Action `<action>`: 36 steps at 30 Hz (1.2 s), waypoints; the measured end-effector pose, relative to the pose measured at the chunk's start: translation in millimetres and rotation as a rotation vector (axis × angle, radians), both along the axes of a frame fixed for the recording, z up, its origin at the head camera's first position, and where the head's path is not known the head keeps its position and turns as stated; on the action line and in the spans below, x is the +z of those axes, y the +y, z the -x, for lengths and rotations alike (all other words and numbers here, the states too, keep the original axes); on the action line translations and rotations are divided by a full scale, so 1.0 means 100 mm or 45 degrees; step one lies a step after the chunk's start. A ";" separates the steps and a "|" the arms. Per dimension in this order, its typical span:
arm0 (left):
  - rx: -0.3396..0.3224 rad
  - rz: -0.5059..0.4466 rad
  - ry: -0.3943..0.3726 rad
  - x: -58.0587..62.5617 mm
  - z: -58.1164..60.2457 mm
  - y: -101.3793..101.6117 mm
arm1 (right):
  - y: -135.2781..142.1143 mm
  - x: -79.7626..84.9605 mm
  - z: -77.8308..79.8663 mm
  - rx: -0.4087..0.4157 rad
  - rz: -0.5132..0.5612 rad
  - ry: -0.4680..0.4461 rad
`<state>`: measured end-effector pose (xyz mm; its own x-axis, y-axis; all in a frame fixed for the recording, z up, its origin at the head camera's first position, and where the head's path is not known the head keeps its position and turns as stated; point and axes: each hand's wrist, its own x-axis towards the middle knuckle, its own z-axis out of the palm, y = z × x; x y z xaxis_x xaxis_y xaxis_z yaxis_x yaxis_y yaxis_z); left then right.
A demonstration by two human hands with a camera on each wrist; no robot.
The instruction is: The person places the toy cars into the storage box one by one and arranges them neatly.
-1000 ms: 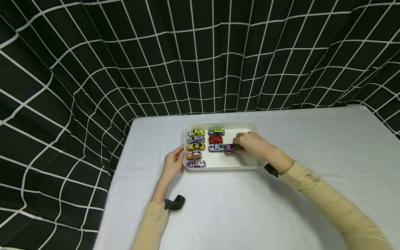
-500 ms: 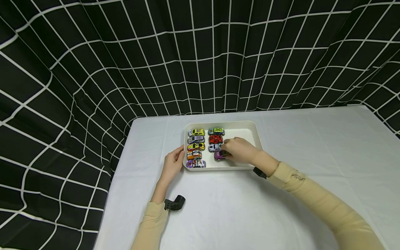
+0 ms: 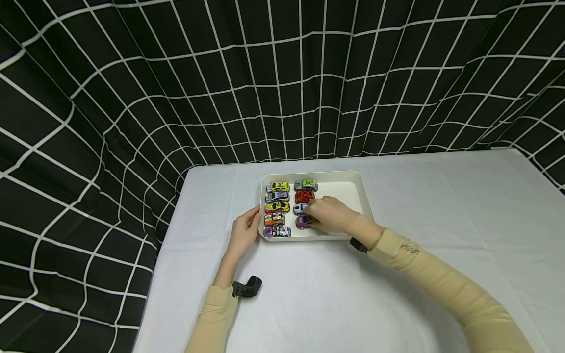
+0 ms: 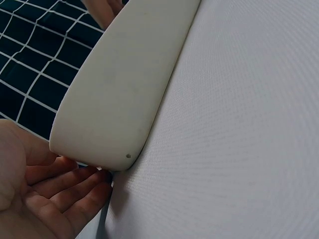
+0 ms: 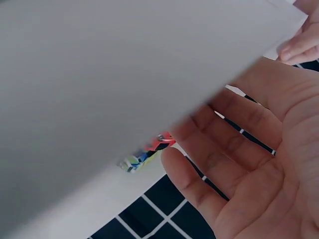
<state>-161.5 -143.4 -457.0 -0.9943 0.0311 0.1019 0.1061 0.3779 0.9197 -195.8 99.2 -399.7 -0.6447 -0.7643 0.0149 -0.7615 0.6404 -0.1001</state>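
Note:
A white tray holds several small toy cars in two columns. My right hand reaches into it and pinches a purple toy car, just in front of a light grey-blue toy car. The fingertips are partly hidden behind the knuckles, and in the right wrist view the tray wall covers them. A red toy car and a green-and-blue one stand farther back in this column. At the tray's left end, my left hand touches the outer wall with relaxed fingers.
The left column runs from a yellow-green car at the back to a purple-and-white car at the front. A white cloth covers the table. Behind it hangs a black curtain with a white grid.
My right hand has moved left and slightly forward toward the tray's near side, bringing the purple toy car from right of the grey-blue one to in front of it. The left hand stays put.

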 end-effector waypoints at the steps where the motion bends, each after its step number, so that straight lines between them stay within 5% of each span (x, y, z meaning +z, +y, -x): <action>1: -0.001 0.000 0.002 0.00 0.00 0.00 | 0.00 0.00 0.00 0.000 -0.001 0.003; 9: -0.018 -0.028 -0.008 0.03 -0.01 0.00 | -0.03 -0.03 0.00 -0.010 -0.051 0.051; 16: -0.045 0.010 -0.002 0.36 -0.16 0.07 | -0.03 -0.05 0.00 -0.010 -0.059 0.075; 21: -0.039 0.010 -0.009 0.40 -0.18 0.08 | -0.03 -0.04 0.00 -0.010 -0.058 0.087; 29: -0.037 -0.008 -0.029 0.40 -0.17 0.08 | -0.03 -0.04 -0.01 -0.012 -0.073 0.101; 36: -0.014 -0.018 -0.018 0.02 -0.01 0.01 | 0.05 0.01 -0.02 -0.034 0.022 0.093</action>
